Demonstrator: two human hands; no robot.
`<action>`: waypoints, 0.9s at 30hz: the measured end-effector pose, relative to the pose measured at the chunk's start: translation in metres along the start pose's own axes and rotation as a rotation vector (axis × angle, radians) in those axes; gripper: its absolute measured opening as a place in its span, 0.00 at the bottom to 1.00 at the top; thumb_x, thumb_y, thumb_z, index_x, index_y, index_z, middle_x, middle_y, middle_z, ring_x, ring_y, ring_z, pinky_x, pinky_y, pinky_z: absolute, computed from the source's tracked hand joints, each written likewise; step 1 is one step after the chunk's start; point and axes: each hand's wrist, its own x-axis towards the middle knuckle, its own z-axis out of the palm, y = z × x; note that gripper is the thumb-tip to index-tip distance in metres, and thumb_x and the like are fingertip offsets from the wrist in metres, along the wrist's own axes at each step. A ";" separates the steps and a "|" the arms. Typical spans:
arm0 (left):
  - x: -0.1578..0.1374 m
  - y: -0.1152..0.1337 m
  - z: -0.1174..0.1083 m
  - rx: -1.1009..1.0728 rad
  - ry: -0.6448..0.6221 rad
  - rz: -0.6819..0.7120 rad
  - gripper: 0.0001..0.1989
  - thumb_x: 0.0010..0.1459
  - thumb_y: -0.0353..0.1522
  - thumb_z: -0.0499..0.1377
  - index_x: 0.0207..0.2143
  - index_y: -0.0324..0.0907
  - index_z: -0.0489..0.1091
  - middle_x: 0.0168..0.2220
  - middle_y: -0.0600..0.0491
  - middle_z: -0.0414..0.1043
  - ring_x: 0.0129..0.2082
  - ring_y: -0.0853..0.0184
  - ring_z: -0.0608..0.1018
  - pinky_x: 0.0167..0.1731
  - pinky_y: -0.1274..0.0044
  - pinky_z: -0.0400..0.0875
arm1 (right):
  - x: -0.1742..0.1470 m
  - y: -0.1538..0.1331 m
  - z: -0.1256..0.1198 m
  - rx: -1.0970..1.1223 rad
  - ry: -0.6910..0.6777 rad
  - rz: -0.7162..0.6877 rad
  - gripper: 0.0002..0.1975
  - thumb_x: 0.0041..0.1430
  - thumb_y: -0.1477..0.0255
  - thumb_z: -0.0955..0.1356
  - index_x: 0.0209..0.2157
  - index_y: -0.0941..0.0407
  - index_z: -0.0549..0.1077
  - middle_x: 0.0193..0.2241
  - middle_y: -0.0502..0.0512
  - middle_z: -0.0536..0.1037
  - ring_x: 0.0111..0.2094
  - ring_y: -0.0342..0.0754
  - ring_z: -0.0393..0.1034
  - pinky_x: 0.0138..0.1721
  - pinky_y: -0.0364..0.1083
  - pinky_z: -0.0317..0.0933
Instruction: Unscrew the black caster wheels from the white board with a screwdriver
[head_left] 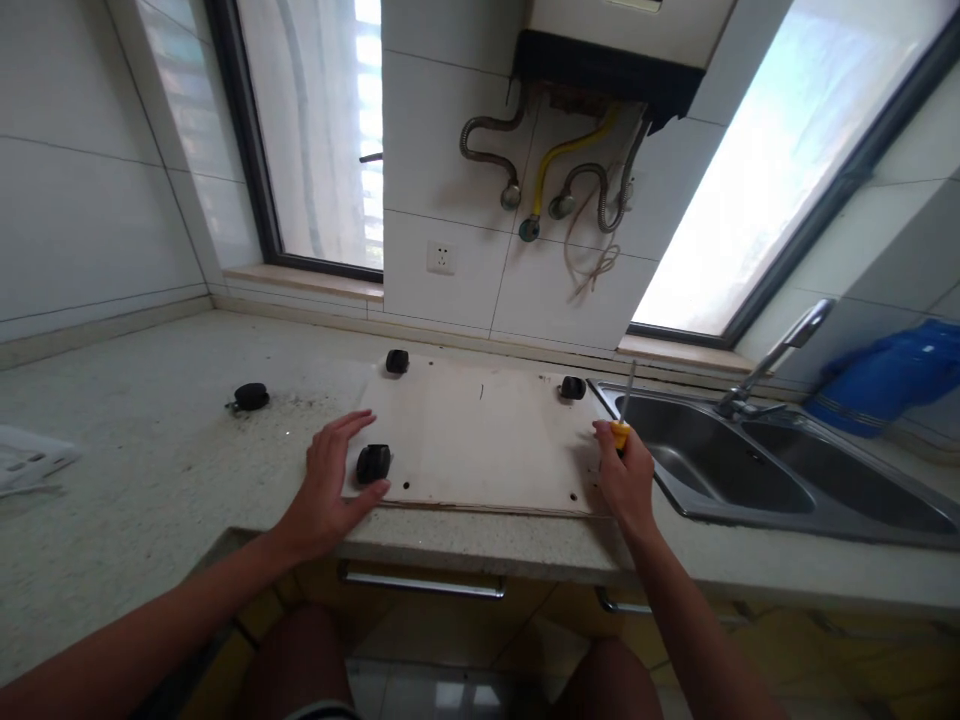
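Observation:
A white rectangular board (480, 435) lies flat on the countertop, with black caster wheels at three of its corners. My left hand (328, 480) rests at the board's left edge, thumb and fingers spread around the near-left caster wheel (373, 463). In my right hand (628, 480), at the board's right edge, is a screwdriver (620, 432) with a yellow handle, its shaft pointing up. The far corners carry a left caster wheel (397, 361) and a right caster wheel (573, 388). Part of the near-right corner is hidden by my right hand.
A loose caster wheel (251, 396) lies on the speckled countertop (172, 470) at left, beside scattered debris. A double steel sink (705, 450) with a faucet (780, 350) adjoins the board on the right. Behind are a wall socket (441, 258) and hanging pipes.

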 end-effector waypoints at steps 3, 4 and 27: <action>0.001 0.005 -0.004 0.080 -0.076 0.045 0.34 0.47 0.41 0.80 0.56 0.47 0.80 0.58 0.41 0.78 0.61 0.45 0.79 0.75 0.55 0.66 | 0.001 -0.038 0.004 0.051 -0.093 -0.094 0.29 0.68 0.37 0.63 0.35 0.50 0.67 0.27 0.52 0.76 0.29 0.52 0.70 0.37 0.52 0.63; 0.003 0.004 -0.007 0.108 -0.112 0.065 0.31 0.50 0.39 0.78 0.57 0.46 0.79 0.56 0.42 0.78 0.57 0.47 0.80 0.71 0.56 0.71 | 0.001 -0.056 0.007 0.060 -0.160 -0.136 0.27 0.70 0.39 0.64 0.36 0.49 0.67 0.25 0.49 0.73 0.27 0.51 0.69 0.36 0.51 0.62; 0.010 -0.010 -0.033 0.237 -0.348 0.103 0.19 0.72 0.39 0.62 0.63 0.48 0.70 0.57 0.44 0.79 0.55 0.54 0.81 0.58 0.62 0.76 | 0.020 -0.217 0.091 -0.041 -0.605 -0.763 0.12 0.61 0.68 0.80 0.39 0.52 0.75 0.33 0.48 0.79 0.32 0.47 0.69 0.37 0.49 0.57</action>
